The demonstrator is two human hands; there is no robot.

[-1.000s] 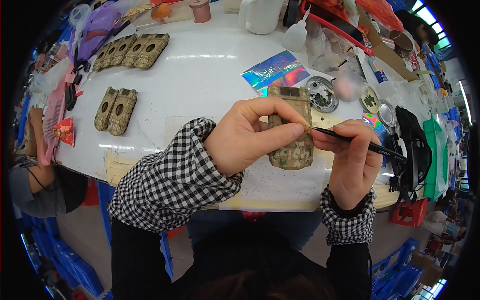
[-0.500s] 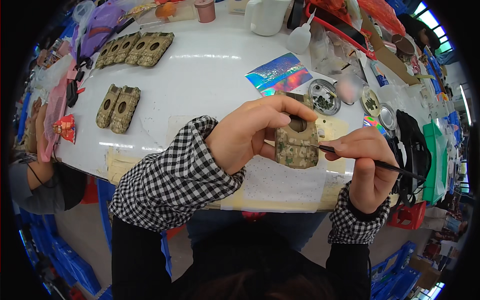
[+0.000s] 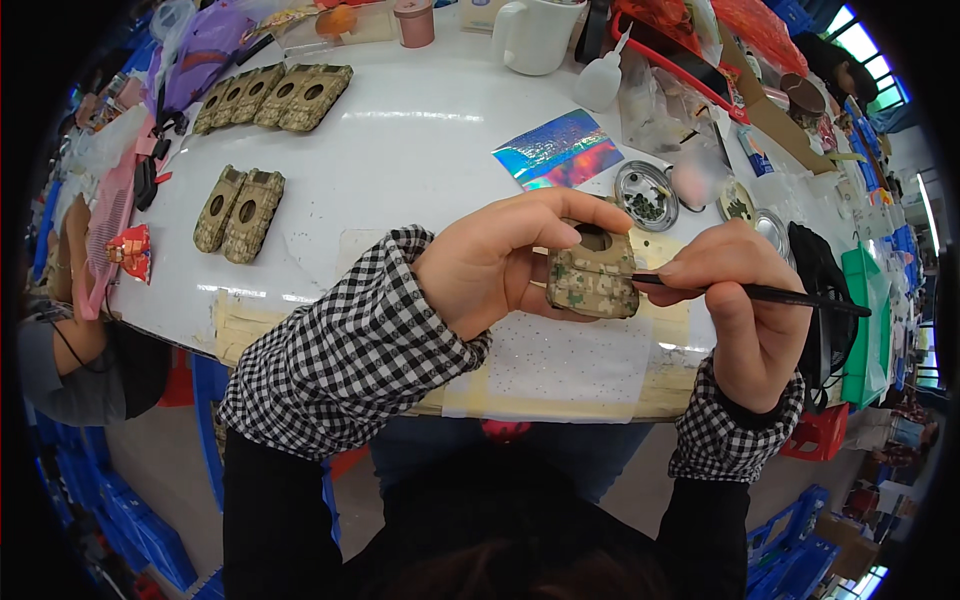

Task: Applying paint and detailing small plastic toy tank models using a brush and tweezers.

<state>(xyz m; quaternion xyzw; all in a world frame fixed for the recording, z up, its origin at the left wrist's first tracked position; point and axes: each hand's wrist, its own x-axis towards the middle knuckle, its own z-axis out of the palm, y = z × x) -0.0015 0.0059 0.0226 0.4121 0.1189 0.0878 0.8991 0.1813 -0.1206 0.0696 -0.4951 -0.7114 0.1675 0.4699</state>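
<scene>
My left hand [image 3: 505,255] is closed round a camouflage toy tank hull [image 3: 592,282], its fingers gripping the upper end and left side. The hull has a round opening, partly covered by my thumb and fingers, and its near end is tilted. In my right hand [image 3: 740,300] are thin black tweezers [image 3: 775,294], pinched between thumb and fingers. Their tip meets the hull's right edge; whether it grips a small part I cannot tell. Just beyond the hull, a round metal dish [image 3: 672,213] has small dark green pieces in it.
More camouflage hulls stand at the left, a pair [image 3: 236,215] and a row [image 3: 272,98] behind. A shiny holographic sheet [image 3: 558,150], a white squeeze bottle [image 3: 598,80] and a white jug [image 3: 533,38] lie farther back. White dotted paper [image 3: 560,372] covers the near edge. A person's arm [image 3: 75,335] shows at far left.
The hull has tipped, so its near end faces up more. My right hand has moved slightly right and up, and the tweezers now lie flatter at the hull's right edge.
</scene>
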